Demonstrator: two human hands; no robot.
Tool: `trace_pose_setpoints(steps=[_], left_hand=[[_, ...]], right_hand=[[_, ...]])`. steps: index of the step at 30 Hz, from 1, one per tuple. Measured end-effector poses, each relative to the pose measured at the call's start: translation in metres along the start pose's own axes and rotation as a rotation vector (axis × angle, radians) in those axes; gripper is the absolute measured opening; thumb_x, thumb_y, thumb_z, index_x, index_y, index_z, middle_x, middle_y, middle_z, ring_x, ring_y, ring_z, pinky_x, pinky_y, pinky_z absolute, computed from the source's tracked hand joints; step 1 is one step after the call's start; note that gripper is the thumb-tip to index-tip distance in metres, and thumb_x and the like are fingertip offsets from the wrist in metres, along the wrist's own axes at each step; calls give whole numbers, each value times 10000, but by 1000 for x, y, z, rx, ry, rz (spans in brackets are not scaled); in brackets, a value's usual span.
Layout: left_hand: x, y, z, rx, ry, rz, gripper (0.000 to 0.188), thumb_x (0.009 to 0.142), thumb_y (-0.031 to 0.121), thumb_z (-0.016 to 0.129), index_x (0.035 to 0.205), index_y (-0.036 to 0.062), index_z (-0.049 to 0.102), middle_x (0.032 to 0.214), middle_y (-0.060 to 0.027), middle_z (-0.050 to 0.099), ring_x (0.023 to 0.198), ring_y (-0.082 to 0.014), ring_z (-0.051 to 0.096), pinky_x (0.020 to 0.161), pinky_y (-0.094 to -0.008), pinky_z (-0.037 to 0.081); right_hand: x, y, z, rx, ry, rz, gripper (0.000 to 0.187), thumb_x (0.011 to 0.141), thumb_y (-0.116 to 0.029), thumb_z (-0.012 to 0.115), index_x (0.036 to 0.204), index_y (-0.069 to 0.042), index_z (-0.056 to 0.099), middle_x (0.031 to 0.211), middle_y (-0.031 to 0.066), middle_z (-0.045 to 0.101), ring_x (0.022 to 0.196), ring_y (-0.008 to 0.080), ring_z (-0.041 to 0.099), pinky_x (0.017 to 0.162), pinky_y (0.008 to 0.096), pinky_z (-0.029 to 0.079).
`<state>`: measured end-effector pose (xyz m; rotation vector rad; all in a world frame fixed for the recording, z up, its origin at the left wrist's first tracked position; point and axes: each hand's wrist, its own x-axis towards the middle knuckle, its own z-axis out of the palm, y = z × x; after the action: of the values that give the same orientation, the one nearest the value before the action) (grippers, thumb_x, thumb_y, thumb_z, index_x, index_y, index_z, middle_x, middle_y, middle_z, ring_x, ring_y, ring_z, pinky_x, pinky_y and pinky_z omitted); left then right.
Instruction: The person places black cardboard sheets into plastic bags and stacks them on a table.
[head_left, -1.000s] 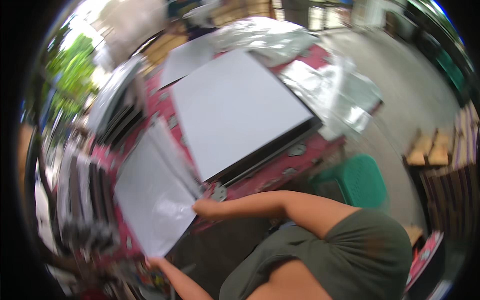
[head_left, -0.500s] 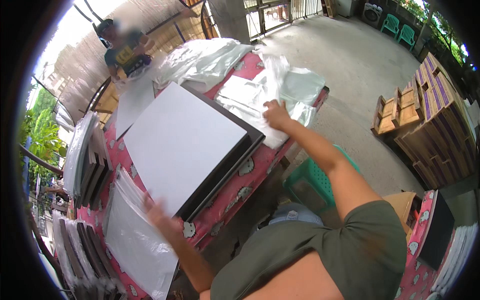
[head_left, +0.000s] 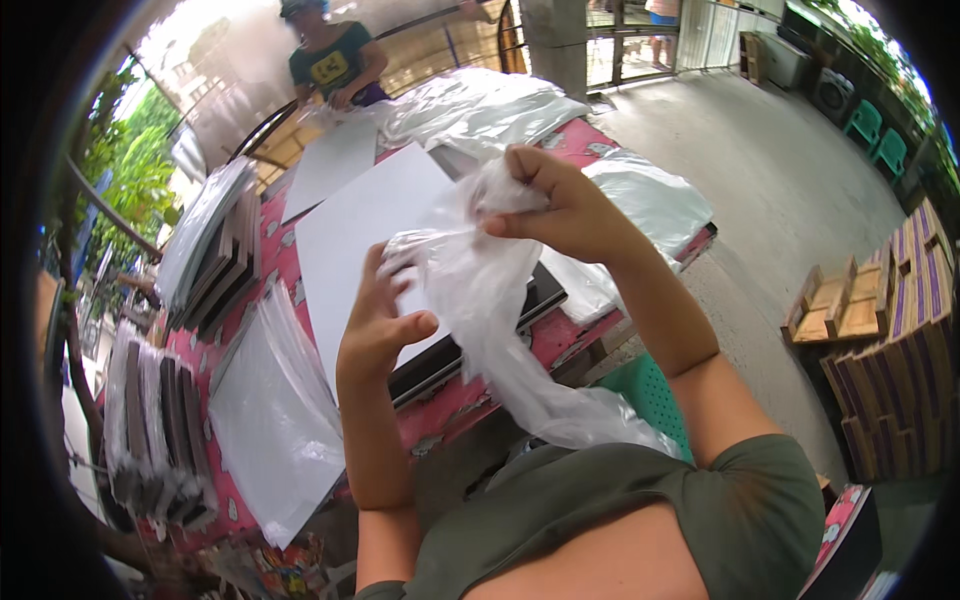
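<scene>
Pinching at the bag's far end: right hand [head_left: 570,215], thumb and fingers pressed together on the bunched film. Spread: left hand [head_left: 375,330], thumb standing well away from the fingers, whose tips meet the bag's left edge; whether they grip it, I cannot tell.

Item, one clear plastic bag [head_left: 490,300], crumpled, hanging in the air between the hands. Long axis: from the right fingers down toward the person's waist, slanting rightward. It lies left of and below the right fingers, right of the left thumb; the right hand has the surer contact.

Beneath and beyond: white sheet [head_left: 345,235] topping a dark stack; pink-covered worktop [head_left: 470,410]. Left: filmed white sheets [head_left: 270,420]. Right: flat pile of plastic [head_left: 645,205]. Below the bag's tail: green stool [head_left: 650,395].
</scene>
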<state>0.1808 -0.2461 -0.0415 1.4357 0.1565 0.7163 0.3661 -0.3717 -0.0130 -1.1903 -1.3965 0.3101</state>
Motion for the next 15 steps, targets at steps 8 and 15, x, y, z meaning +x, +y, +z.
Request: trace_pose_setpoints(steps=[8, 15], left_hand=[[-18, 6, -18, -98, 431, 33, 150, 816, 138, 624, 842, -9, 622, 759, -34, 609, 645, -77, 538, 572, -198, 414], [-34, 9, -38, 33, 610, 276, 290, 831, 119, 598, 1076, -32, 557, 875, -28, 561, 801, -100, 535, 713, -199, 435]], right_hand=[[10, 3, 25, -333, 78, 126, 340, 666, -137, 738, 920, -60, 526, 778, 2, 529, 682, 79, 507, 616, 226, 428], [-2, 15, 45, -93, 131, 99, 213, 680, -79, 713, 818, -38, 556, 748, -20, 514, 684, 71, 452, 610, 216, 380]])
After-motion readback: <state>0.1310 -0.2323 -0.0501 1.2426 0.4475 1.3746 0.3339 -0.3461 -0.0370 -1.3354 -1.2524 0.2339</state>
